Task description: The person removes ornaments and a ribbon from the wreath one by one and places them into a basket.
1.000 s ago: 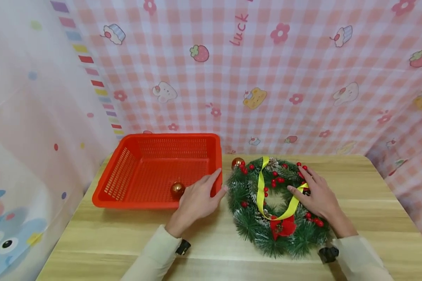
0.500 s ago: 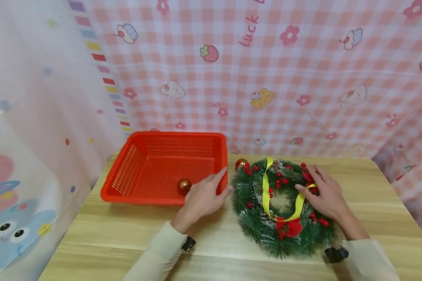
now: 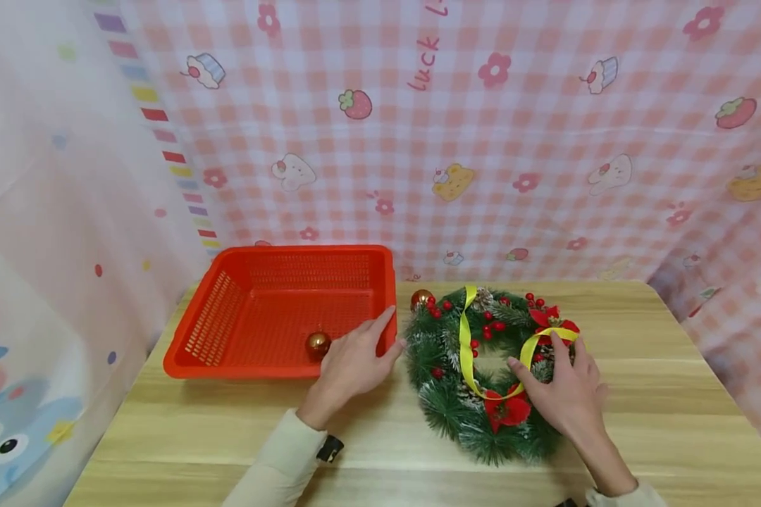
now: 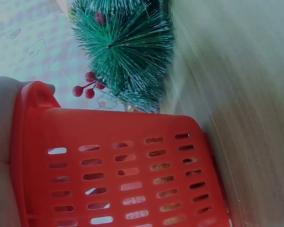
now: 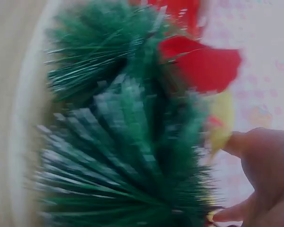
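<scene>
Wreath [image 3: 491, 373] flat on wooden table [image 3: 659, 366], right of centre, just beside red basket [image 3: 254, 310]. Right hand [image 3: 564, 391] on its lower right arc, fingers spread, index fingertip [image 3: 512, 362] at yellow ribbon [image 3: 466, 338] near inner edge; looks like pressing down on greenery, maybe steadying it. No curl round anything seen in head view; right wrist view too blurred to confirm, only green needles, red poinsettia [image 5: 199, 61] and a bit of yellow. Left hand [image 3: 351, 362] against basket's near right corner, fingers fairly straight and loosely together, thumb tip [image 3: 398, 345] toward wreath; left wrist view shows palm against basket rim [image 4: 35, 94], likely bracing basket so it stays put. Gold bauble [image 3: 318, 343] inside basket, close to left fingers, not touched. Second bauble [image 3: 421, 298] at wreath's top left, attached or merely beside: cannot tell. Red berries [image 3: 490, 327] scattered over wreath, second poinsettia [image 3: 506, 410] at bottom, ribbon looped across centre hole. Pink checked cloth [image 3: 482, 141] behind table as backdrop.
</scene>
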The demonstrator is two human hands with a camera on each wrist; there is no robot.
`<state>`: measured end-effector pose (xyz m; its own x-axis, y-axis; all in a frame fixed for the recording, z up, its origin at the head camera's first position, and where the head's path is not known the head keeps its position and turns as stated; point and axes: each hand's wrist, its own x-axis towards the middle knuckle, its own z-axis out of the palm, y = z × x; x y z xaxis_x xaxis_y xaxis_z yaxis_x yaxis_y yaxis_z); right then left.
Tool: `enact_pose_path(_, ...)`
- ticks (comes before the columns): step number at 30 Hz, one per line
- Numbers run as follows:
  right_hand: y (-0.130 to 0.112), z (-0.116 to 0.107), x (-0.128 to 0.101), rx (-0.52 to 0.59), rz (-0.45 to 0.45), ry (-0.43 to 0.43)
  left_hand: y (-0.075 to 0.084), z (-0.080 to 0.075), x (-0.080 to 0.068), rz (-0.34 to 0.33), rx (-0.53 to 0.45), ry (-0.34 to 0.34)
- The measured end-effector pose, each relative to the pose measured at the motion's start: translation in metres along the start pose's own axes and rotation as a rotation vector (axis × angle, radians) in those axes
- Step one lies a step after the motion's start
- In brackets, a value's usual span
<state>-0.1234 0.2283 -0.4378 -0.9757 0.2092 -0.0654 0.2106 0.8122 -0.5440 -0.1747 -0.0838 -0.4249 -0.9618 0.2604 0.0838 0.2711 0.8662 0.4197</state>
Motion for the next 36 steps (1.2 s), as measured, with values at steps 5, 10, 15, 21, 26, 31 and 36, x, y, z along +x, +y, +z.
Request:
enact_pose_path(5, 0.005, 0.017, 0.0, -0.037, 0.032, -0.001, -0.005, 0.005, -0.008, -0.003, -0.006, -0.003)
enact_pose_path(10, 0.012, 0.028, 0.002, -0.049, 0.046, 0.013, -0.007, 0.009, -0.014, -0.01, -0.016, 0.003)
enact_pose_path(15, 0.019, 0.031, 0.006, -0.061, 0.014, 0.009, -0.007, 0.01, -0.016, -0.012, -0.012, 0.011)
enact_pose_path(21, 0.027, 0.024, 0.016, -0.078, -0.081, 0.049, -0.004, 0.008, -0.008, 0.005, 0.01, 0.027)
enact_pose_path(26, 0.031, 0.018, 0.027, -0.067, -0.175, 0.092, -0.002, 0.004, -0.001, 0.012, 0.025, 0.032)
enact_pose_path(31, 0.035, 0.015, 0.037, -0.069, -0.234, 0.087, -0.001, 0.0, 0.001, 0.015, 0.035, 0.029)
enact_pose_path(36, 0.043, 0.011, 0.047, -0.086, -0.303, 0.05, -0.001, -0.001, -0.001, 0.013, 0.024, 0.018)
